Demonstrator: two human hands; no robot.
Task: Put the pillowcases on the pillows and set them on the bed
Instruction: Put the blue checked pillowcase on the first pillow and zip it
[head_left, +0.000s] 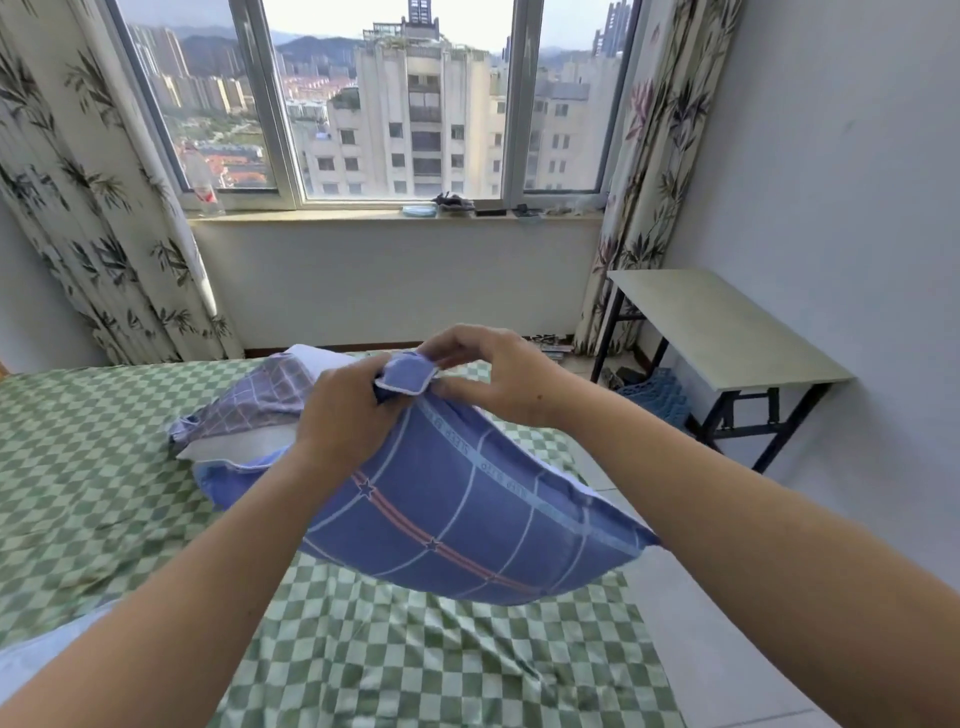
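Both hands hold a blue checked pillow (457, 514) above the green-checked bed (93, 467); the left hand (343, 410) grips its top corner, the right hand (498, 379) fingers pinch the pillowcase flap (408, 371).

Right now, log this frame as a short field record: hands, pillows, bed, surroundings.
left hand: grips blue pillowcase at its upper corner
right hand: pinches the same corner flap
held pillow: lifted above the bed
second pillow: lying on bed, white showing, only partly covered
bed sheet: green checked
beside bed: folding table
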